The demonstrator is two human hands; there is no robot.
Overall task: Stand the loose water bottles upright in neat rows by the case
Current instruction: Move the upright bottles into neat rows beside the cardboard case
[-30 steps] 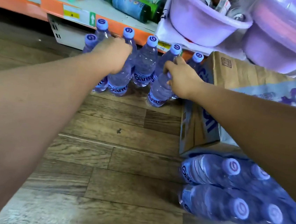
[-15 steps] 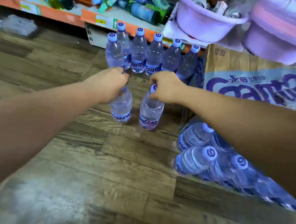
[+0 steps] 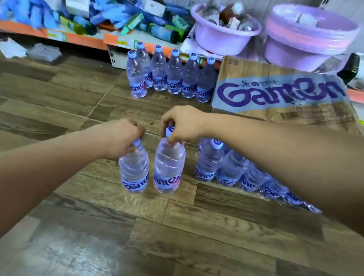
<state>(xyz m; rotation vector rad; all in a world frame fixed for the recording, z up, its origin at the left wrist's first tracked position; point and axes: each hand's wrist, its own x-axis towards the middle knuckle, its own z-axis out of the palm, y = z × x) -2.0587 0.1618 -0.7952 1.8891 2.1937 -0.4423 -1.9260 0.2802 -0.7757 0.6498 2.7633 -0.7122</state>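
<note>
— Since the count is what matters: how many water bottles are standing by the case [image 3: 271, 95] right now?

— Six, lol. The row of six bottles [image 3: 174, 74] is upright on the floor [image 3: 68, 94], far side, just left of the cardboard case and under the shelf [image 3: 26, 28] edge. Five stand in a line, shoulder to shoulder. The sixth, leftmost one sits a bit nearer, like the start of a second line.

— And the hands?

— Two more bottles there, one each. The left hand [image 3: 122, 139] is clenched round the cap and neck of the left bottle [image 3: 133, 171]. The right hand [image 3: 182, 121] pinches the cap of the right bottle [image 3: 168, 170] from above. Both bottles are upright, side by side, nearly touching, mid-floor, well apart from the row on its near side. Can't tell if their bases sit on the planks or hang just off them.

— Anything else around?

— One shrink-wrapped pack [image 3: 235, 172] just right of the held pair, on the near side of the case. I count five labels along its near edge and one clear cap. The rest is behind the right forearm, so no total. Up on the shelf there are two purple basins [image 3: 223, 36] above the case, plus a blurry heap of blue packets further left.
</note>
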